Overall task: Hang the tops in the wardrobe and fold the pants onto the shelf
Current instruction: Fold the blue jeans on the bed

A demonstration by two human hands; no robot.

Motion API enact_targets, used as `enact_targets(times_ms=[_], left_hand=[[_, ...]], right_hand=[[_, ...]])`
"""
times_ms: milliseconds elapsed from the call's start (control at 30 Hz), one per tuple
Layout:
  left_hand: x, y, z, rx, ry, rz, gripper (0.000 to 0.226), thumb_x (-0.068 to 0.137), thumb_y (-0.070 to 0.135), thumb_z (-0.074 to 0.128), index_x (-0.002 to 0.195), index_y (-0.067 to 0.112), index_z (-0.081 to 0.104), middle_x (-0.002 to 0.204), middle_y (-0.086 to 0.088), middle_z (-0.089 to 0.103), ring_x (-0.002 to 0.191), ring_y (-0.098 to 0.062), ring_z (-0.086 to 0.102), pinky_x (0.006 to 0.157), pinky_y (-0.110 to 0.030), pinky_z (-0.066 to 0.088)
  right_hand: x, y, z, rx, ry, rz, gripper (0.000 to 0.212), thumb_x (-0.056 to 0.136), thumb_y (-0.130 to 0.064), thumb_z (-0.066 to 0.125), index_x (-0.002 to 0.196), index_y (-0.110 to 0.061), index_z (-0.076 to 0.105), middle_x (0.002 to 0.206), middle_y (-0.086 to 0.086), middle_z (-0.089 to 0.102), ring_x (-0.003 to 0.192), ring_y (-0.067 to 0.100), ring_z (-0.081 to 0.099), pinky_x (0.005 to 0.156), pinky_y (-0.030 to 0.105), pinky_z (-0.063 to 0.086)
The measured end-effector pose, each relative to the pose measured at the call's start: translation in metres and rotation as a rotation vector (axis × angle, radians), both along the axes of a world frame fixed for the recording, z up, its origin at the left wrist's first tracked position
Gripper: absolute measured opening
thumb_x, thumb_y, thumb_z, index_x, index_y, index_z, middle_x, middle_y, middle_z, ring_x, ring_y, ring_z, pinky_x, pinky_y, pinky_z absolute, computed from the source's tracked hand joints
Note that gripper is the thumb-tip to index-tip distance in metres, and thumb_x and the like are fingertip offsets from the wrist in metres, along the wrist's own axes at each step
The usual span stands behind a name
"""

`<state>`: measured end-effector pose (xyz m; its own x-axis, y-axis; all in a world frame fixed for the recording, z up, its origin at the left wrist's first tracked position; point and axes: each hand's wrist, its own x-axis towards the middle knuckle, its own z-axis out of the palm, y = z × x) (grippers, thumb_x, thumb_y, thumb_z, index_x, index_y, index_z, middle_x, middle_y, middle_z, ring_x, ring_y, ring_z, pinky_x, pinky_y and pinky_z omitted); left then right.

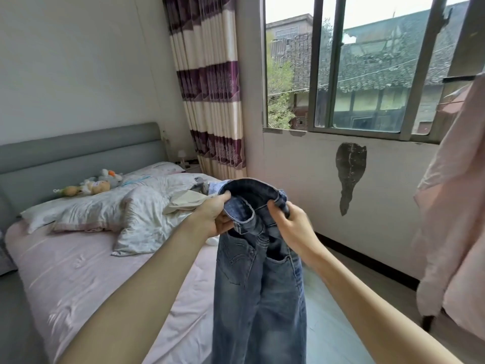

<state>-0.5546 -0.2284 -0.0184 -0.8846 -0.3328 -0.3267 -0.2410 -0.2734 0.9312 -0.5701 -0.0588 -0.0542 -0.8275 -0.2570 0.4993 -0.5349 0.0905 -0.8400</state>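
Holding the jeans (258, 271) up by the waistband over the edge of the bed (86, 269), I had both hands busy. My left hand (216, 215) pinched one side of the waistband with the thumb on top and the fingers curled beneath, and my right hand (287, 222) had its fingers bunched round the other side. The two legs hung straight down together between my forearms, with the seat and back pockets facing me and the waistband gaping open at the top.

I judged that the pants part of the job was only at its start. The jeans were unfolded, hanging at full length, and no shelf or wardrobe showed in the view, so I could not tell how much had already been put away there. A pale pink garment (454, 211) hung at the right edge on what looked like a hanger, though I could not make out what it hung from.

On the bed, past my left hand, a small heap of clothes (193, 197) lay beside the rumpled floral quilt (141, 219); I saw a beige piece and something light blue, too crumpled to tell tops from pants. So in my view more sorting was left after these jeans: they needed the legs laid together and folded, then carrying to the shelf, and the heap needed going through.
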Motion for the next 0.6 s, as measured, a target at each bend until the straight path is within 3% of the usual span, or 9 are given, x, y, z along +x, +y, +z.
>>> enact_targets(times_ms=[67,133,200,267,300,367,400,500,600], left_hand=[[0.008,0.001,0.005,0.042,0.006,-0.055,0.029,0.098,0.034,0.043,0.081,0.014,0.056,0.051,0.001,0.065,0.058,-0.014,0.063,0.055,-0.028,0.054],[0.015,-0.002,0.008,0.081,0.059,-0.093,0.033,0.1,0.032,0.039,0.08,0.012,0.056,0.053,0.0,0.066,0.067,-0.016,0.062,0.069,-0.033,0.051],[0.023,-0.003,0.012,0.12,0.117,-0.116,0.035,0.1,0.029,0.036,0.081,0.01,0.058,0.056,-0.001,0.067,0.064,-0.018,0.065,0.066,-0.034,0.053],[0.03,-0.006,0.019,0.13,0.175,-0.157,0.033,0.099,0.029,0.036,0.086,0.009,0.06,0.068,-0.003,0.072,0.067,-0.018,0.07,0.064,-0.033,0.055],[0.035,-0.01,0.023,0.108,0.194,-0.195,0.032,0.097,0.031,0.039,0.09,0.01,0.062,0.08,-0.005,0.074,0.075,-0.019,0.071,0.07,-0.035,0.055],[0.043,-0.019,0.031,-0.03,0.212,-0.235,0.03,0.093,0.038,0.047,0.092,0.013,0.064,0.101,-0.003,0.073,0.087,-0.021,0.071,0.08,-0.037,0.051],[0.047,-0.029,0.031,-0.162,0.229,-0.177,0.028,0.091,0.04,0.052,0.09,0.015,0.065,0.102,-0.002,0.072,0.084,-0.019,0.071,0.077,-0.032,0.051],[0.061,-0.058,0.02,-0.536,0.332,0.213,0.021,0.085,0.032,0.066,0.095,0.014,0.06,0.095,-0.001,0.065,0.077,-0.012,0.062,0.064,-0.018,0.048],[0.071,-0.082,-0.004,-0.631,0.346,0.085,0.061,0.077,0.015,0.073,0.126,0.021,0.036,0.115,0.008,0.051,0.099,-0.003,0.053,0.081,-0.02,0.047]], right_hand=[[0.008,-0.005,0.003,0.061,-0.009,0.153,0.024,0.096,-0.022,0.049,0.073,-0.014,0.054,0.069,-0.007,0.05,0.056,-0.006,0.045,0.055,0.007,0.035],[0.012,-0.01,0.004,0.096,-0.063,0.367,0.003,0.09,-0.028,0.057,0.092,-0.025,0.057,0.082,-0.014,0.059,0.071,-0.014,0.055,0.064,0.001,0.039],[0.013,-0.017,0.004,0.071,-0.047,0.475,0.026,0.08,-0.023,0.066,0.104,-0.027,0.056,0.091,-0.02,0.066,0.085,-0.014,0.059,0.071,0.003,0.042],[0.008,-0.026,0.004,-0.063,-0.04,0.421,0.03,0.08,-0.006,0.068,0.099,-0.027,0.06,0.086,-0.023,0.069,0.083,-0.01,0.062,0.07,0.005,0.045],[0.005,-0.032,0.005,-0.157,-0.062,0.336,0.029,0.082,-0.003,0.066,0.093,-0.029,0.062,0.082,-0.021,0.07,0.079,-0.007,0.063,0.067,0.007,0.047],[-0.005,-0.041,0.011,-0.306,-0.167,0.171,0.025,0.087,-0.004,0.059,0.082,-0.028,0.063,0.074,-0.014,0.069,0.073,0.0,0.063,0.064,0.011,0.049],[-0.01,-0.049,0.014,-0.317,-0.215,0.149,0.024,0.088,-0.004,0.057,0.079,-0.026,0.062,0.074,-0.013,0.067,0.072,0.002,0.06,0.064,0.012,0.05],[-0.021,-0.071,0.022,-0.229,-0.22,0.189,0.023,0.087,-0.004,0.054,0.074,-0.022,0.058,0.077,-0.006,0.062,0.073,0.008,0.056,0.071,0.021,0.049],[-0.025,-0.101,0.036,-0.21,-0.26,0.329,0.022,0.086,-0.002,0.052,0.075,-0.02,0.058,0.074,-0.004,0.064,0.072,0.011,0.058,0.072,0.03,0.05]])
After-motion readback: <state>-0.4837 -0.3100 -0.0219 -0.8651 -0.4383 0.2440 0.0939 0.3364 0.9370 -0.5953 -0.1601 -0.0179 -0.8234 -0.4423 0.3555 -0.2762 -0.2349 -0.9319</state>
